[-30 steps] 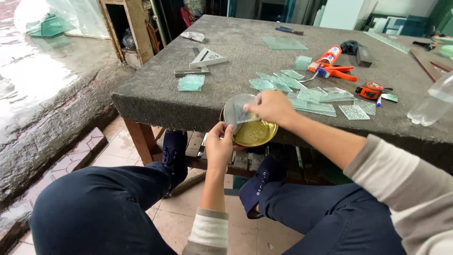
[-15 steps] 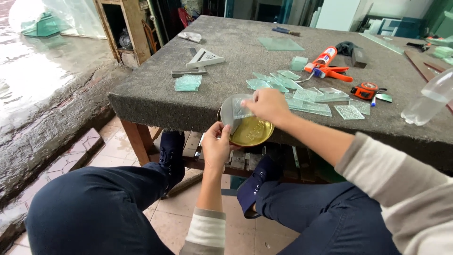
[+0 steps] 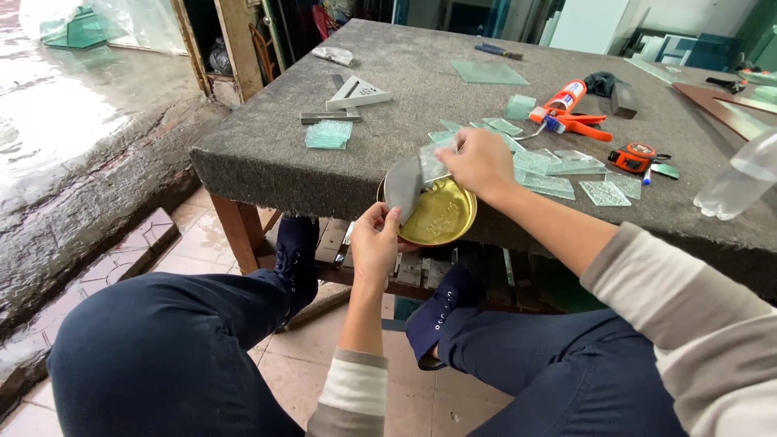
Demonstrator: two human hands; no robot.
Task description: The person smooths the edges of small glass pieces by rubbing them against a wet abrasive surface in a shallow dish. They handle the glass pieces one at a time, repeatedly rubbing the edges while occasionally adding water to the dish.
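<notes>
A stack of small glass pieces (image 3: 329, 133) and a metal square (image 3: 357, 94) are seen at the left of the grey felt-topped table (image 3: 267, 158), untouched. At the table's near edge, a round gold tin lid (image 3: 441, 214) is gripped at its lower rim by the left hand (image 3: 375, 243), fingers curled closed around it, with a round glass disc (image 3: 402, 188) held tilted against it. The disc's upper edge is pinched by the right hand (image 3: 479, 162), fingers closed, among scattered glass offcuts (image 3: 550, 174). A fitting or checking step appears to be in hand; a steady two-handed grip on the disc's sharp edge is judged to be called for next. An orange caulking gun (image 3: 566, 113), a tape measure (image 3: 639, 155) and a plastic bottle (image 3: 738, 180) are left farther right.
</notes>
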